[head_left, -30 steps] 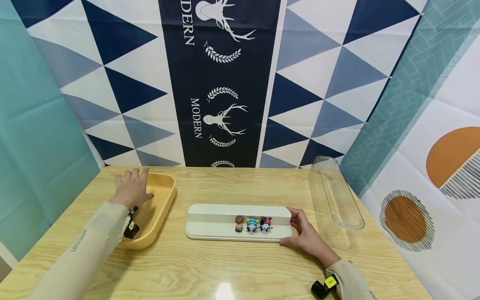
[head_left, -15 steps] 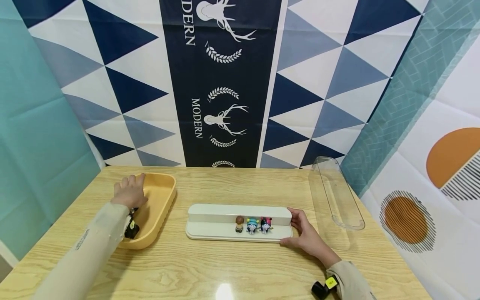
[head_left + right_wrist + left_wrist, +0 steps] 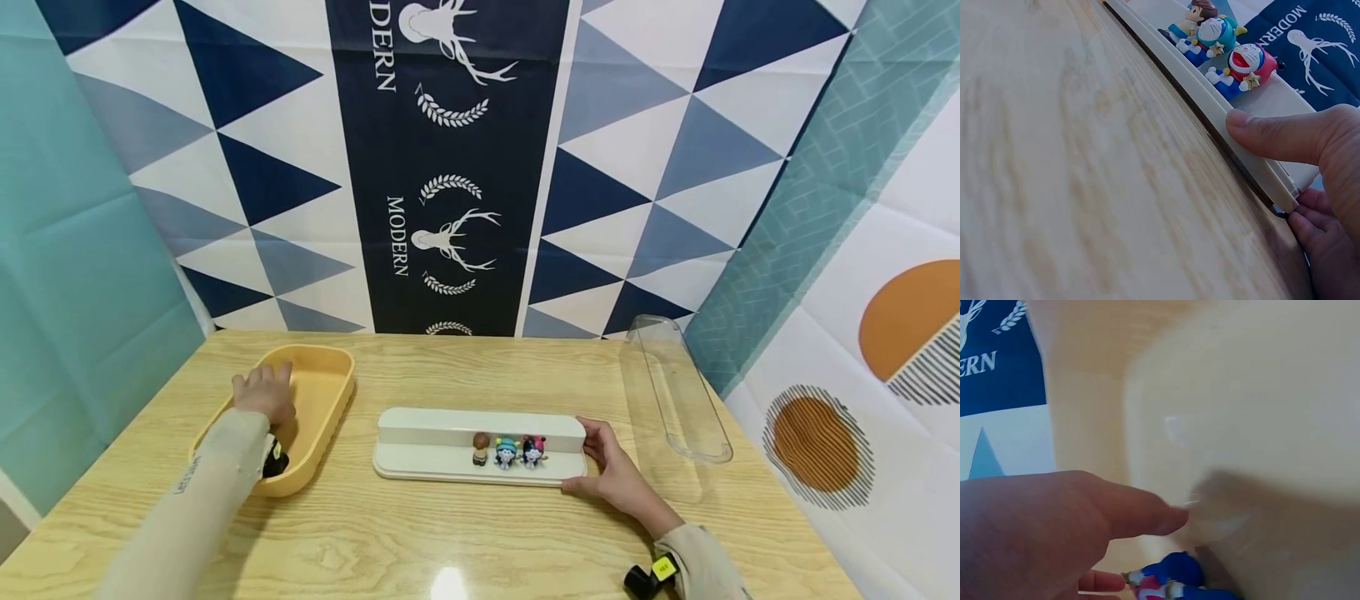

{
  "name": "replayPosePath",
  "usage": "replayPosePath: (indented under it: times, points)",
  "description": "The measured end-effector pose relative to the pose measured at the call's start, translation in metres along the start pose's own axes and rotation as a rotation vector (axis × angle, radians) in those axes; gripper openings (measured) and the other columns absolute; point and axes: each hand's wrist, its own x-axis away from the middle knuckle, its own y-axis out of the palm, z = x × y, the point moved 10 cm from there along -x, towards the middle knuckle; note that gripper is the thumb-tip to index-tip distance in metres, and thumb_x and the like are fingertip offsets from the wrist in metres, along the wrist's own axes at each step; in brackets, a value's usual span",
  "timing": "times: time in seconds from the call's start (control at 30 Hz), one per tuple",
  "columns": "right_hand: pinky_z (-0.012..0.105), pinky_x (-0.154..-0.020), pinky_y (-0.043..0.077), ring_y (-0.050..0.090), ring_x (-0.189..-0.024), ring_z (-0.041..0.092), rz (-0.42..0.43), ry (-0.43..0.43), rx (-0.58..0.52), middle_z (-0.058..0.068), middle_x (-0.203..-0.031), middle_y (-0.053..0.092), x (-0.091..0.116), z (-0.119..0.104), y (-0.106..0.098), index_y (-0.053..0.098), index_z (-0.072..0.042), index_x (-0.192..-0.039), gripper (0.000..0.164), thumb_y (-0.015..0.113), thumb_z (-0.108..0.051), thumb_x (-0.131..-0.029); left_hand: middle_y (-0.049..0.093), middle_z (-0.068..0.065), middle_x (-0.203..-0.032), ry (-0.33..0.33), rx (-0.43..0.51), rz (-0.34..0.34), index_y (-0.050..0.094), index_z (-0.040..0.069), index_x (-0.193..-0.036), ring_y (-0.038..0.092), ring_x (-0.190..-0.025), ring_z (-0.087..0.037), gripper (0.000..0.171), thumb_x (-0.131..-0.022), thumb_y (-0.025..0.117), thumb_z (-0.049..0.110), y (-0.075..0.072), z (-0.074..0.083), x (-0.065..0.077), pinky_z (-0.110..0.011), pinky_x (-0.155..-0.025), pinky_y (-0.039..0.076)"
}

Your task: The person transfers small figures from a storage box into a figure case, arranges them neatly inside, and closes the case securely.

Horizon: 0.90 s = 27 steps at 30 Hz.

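Note:
My left hand (image 3: 264,395) reaches down into a yellow plastic basket (image 3: 339,407) on the left. In the left wrist view, a blue-and-white figurine (image 3: 1179,570) with a red patch lies on the basket floor; the fingertips are right at it, and the thumb is straight and apart from it. My right hand (image 3: 615,473) grips the right end of a long white stepped display stand (image 3: 427,463), thumb on its front edge and fingers round the end. On its lower step stand three small figurines: a brown-haired one (image 3: 480,448), a teal-hooded one (image 3: 506,452) and a pink-hooded one (image 3: 533,451).
A clear plastic cover (image 3: 678,392) lies at the right of the wooden table (image 3: 360,542). Behind the table hangs a patterned cloth (image 3: 457,167), with more cloth at both sides.
My left hand has lowered deeper into the basket and shifted slightly right. The right hand, the stand and its figurines have stayed in place.

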Motion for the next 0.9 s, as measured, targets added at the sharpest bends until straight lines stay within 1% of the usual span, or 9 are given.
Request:
replayPosePath:
  times: [0.17, 0.23, 0.37, 0.5, 0.57, 0.67, 0.77, 0.83, 0.9]
  points:
    - [0.014, -0.102, 0.037, 0.050, -0.119, 0.013, 0.005, -0.008, 0.006, 0.021, -0.131, 0.051, 0.000, -0.001, -0.001, 0.034, 0.003, -0.143, 0.090, 0.088, 0.000, -0.071, 0.039, -0.042, -0.124, -0.005, -0.034, -0.011, 0.030, -0.015, -0.143, 0.033, -0.120, -0.057, 0.058, -0.092, 0.052, 0.004, 0.003, 0.004, 0.004, -0.068, -0.099, 0.020]
    - [0.014, -0.102, 0.037, 0.049, -0.119, 0.012, 0.006, -0.015, 0.006, 0.021, -0.131, 0.051, -0.001, -0.001, -0.001, 0.034, 0.003, -0.142, 0.090, 0.088, 0.000, -0.071, 0.040, -0.042, -0.121, 0.001, -0.059, -0.008, 0.030, -0.015, -0.142, 0.034, -0.118, -0.058, 0.061, -0.089, 0.054, 0.002, 0.006, 0.005, 0.004, -0.068, -0.099, 0.021]
    - [0.014, -0.101, 0.038, 0.050, -0.118, 0.011, 0.008, -0.018, 0.004, 0.021, -0.130, 0.051, 0.000, -0.001, -0.001, 0.034, 0.003, -0.143, 0.090, 0.088, 0.000, -0.071, 0.042, -0.044, -0.117, 0.026, -0.090, 0.017, 0.031, -0.016, -0.141, 0.037, -0.114, -0.061, 0.062, -0.086, 0.055, -0.002, 0.015, 0.003, -0.001, -0.068, -0.096, 0.025]
    - [0.015, -0.101, 0.039, 0.050, -0.118, 0.013, 0.008, -0.018, 0.007, 0.021, -0.130, 0.051, 0.000, -0.001, -0.001, 0.034, 0.003, -0.142, 0.089, 0.088, 0.000, -0.071, 0.042, -0.046, -0.116, 0.046, -0.086, 0.052, 0.032, -0.016, -0.141, 0.038, -0.111, -0.063, 0.053, -0.091, 0.048, -0.007, 0.019, 0.002, -0.004, -0.067, -0.094, 0.028]
    - [0.015, -0.101, 0.039, 0.051, -0.118, 0.013, 0.008, -0.016, 0.007, 0.021, -0.129, 0.051, 0.000, -0.001, -0.001, 0.034, 0.003, -0.142, 0.089, 0.088, 0.000, -0.071, 0.042, -0.045, -0.114, 0.055, -0.085, 0.066, 0.033, -0.016, -0.141, 0.039, -0.109, -0.062, 0.048, -0.094, 0.044, -0.010, 0.018, 0.002, -0.004, -0.066, -0.092, 0.029]
    - [0.016, -0.101, 0.039, 0.050, -0.118, 0.014, 0.008, -0.009, 0.009, 0.020, -0.129, 0.051, 0.000, 0.000, -0.001, 0.034, 0.002, -0.143, 0.089, 0.088, -0.001, -0.071, 0.044, -0.042, -0.107, 0.073, -0.086, 0.091, 0.034, -0.015, -0.139, 0.043, -0.101, -0.057, 0.043, -0.096, 0.037, -0.013, 0.014, 0.003, -0.003, -0.063, -0.087, 0.032]
    - [0.016, -0.102, 0.038, 0.050, -0.118, 0.014, 0.008, 0.002, 0.009, 0.020, -0.130, 0.051, -0.001, 0.002, 0.000, 0.034, 0.002, -0.143, 0.089, 0.088, -0.001, -0.071, 0.044, -0.040, -0.102, 0.093, -0.056, 0.117, 0.034, -0.014, -0.138, 0.043, -0.096, -0.055, 0.040, -0.098, 0.030, -0.014, 0.008, 0.005, -0.003, -0.062, -0.084, 0.033]
    - [0.016, -0.102, 0.038, 0.050, -0.119, 0.013, 0.010, 0.006, 0.005, 0.020, -0.130, 0.051, -0.001, 0.003, -0.001, 0.034, 0.002, -0.143, 0.090, 0.088, 0.000, -0.071, 0.043, -0.042, -0.105, 0.106, -0.021, 0.130, 0.032, -0.013, -0.138, 0.042, -0.100, -0.058, 0.040, -0.098, 0.029, -0.015, 0.005, 0.005, -0.004, -0.064, -0.086, 0.033]
    - [0.016, -0.102, 0.038, 0.050, -0.118, 0.012, 0.011, 0.007, 0.000, 0.021, -0.130, 0.051, -0.002, 0.004, 0.000, 0.035, 0.002, -0.142, 0.090, 0.088, 0.000, -0.071, 0.041, -0.045, -0.110, 0.124, 0.009, 0.144, 0.030, -0.013, -0.139, 0.040, -0.105, -0.062, 0.042, -0.096, 0.034, -0.015, 0.003, 0.004, -0.006, -0.068, -0.089, 0.032]
